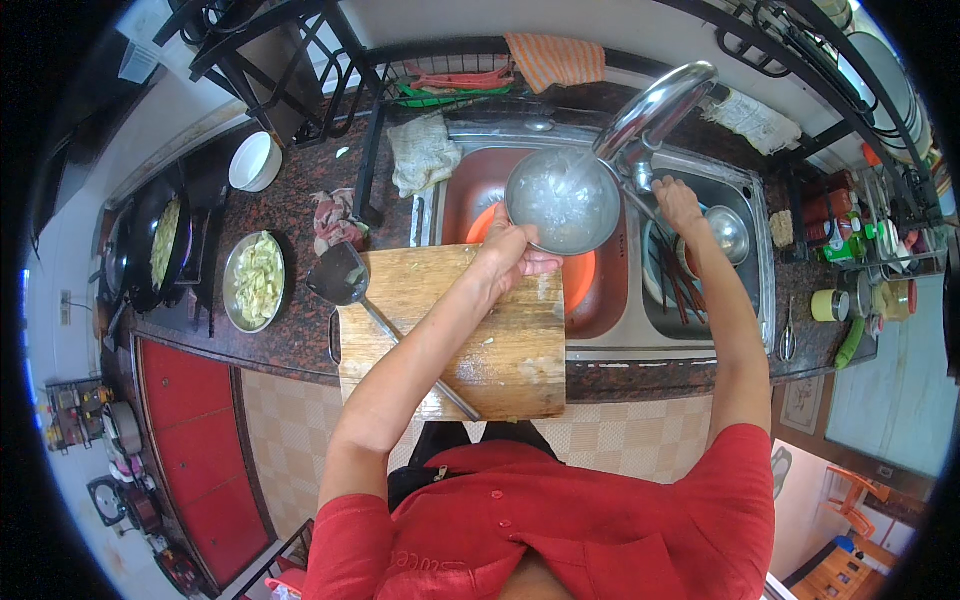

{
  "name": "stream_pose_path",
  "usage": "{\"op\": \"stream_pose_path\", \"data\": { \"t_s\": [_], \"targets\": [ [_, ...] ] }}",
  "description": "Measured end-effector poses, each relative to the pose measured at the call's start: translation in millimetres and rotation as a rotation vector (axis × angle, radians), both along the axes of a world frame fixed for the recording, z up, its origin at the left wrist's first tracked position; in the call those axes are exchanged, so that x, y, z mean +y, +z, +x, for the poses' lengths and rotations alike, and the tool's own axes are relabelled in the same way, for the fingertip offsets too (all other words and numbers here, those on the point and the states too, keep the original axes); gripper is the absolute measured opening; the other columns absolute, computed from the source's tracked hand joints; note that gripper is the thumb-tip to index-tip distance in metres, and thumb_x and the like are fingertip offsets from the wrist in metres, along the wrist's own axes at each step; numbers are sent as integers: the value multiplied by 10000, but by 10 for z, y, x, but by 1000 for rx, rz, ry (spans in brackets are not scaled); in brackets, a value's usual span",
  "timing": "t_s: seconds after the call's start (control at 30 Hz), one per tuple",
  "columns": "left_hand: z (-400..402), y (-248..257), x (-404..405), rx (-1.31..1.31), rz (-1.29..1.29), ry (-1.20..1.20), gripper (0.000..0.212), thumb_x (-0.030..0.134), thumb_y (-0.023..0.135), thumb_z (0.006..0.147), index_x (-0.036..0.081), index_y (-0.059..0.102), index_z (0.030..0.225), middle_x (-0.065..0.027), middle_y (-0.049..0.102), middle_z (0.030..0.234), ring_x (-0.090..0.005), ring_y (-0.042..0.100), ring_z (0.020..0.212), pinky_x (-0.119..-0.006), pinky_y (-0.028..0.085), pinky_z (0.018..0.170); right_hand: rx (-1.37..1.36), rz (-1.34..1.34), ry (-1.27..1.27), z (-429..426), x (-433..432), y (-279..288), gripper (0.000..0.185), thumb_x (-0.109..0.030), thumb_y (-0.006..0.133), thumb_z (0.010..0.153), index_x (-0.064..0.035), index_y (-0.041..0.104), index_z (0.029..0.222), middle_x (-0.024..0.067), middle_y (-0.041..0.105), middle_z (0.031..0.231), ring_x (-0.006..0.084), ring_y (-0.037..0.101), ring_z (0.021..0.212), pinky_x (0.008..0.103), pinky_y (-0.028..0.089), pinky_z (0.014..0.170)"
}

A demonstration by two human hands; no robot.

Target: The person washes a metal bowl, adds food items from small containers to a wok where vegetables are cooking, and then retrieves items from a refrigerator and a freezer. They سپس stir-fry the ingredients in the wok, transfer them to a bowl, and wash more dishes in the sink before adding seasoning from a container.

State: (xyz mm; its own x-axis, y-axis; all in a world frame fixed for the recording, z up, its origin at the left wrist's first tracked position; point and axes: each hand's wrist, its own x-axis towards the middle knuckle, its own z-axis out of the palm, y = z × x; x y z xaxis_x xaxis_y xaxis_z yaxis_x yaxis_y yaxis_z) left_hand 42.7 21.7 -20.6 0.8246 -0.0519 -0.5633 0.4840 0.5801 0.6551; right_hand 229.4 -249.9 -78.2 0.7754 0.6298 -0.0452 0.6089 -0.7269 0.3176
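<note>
My left hand (514,255) grips the rim of a round metal bowl (562,201), held over the left sink basin beneath the chrome faucet (656,112); water runs into it. Below the bowl, an orange basin (579,281) sits in the sink. My right hand (677,201) is at the right basin, by the base of the faucet, above dishes and chopsticks (675,274); whether its fingers hold something is not clear. A metal ladle or small bowl (726,234) lies beside them. The wooden cutting board (517,360) overlaps the sink's left part, with a metal spatula (390,330) across it.
A plate of sliced vegetable (259,281) and a white bowl (256,162) stand on the left counter, near a wok (154,255) on the stove. Cloths (424,154) lie behind the board. Jars (830,306), a whisk (787,341) and a green vegetable (850,343) are at the right. Black racks overhang the counter.
</note>
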Motion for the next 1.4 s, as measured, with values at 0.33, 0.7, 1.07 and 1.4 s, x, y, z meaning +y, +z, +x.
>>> {"op": "stream_pose_path", "data": {
  "t_s": [0.33,0.7,1.07,1.4],
  "targets": [
    [-46,-25,55,10,-3,28,643,-23,449,755,196,112,1257,-200,503,1028,-316,613,668,-391,537,535,140,-286,-33,146,96,291,167,-111,465,781,-115,628,818,90,577,902,249,570,860,361,455,723],
    [-394,41,396,-20,-70,60,697,-78,411,724,147,60,1282,-273,436,1096,-347,605,707,-386,548,580,-86,500,114,-704,563,687,302,-129,583,740,-38,544,1025,166,501,993,330,480,893,399,398,731],
    [-1665,235,1590,-25,-164,249,711,-36,475,678,183,146,1269,-165,462,1020,-294,595,676,-415,540,560,1745,1277,-525,-2522,2579,1142,434,-308,395,900,-82,271,1250,156,529,1036,242,607,769,305,505,585],
    [-3062,743,3496,-180,49,446,864,258,618,766,113,-28,1320,-291,431,1076,-279,611,681,-329,547,536,1715,1046,-445,-3325,4927,1474,380,-47,356,736,48,327,1103,215,554,772,258,589,512,284,485,379]
  ]
}}
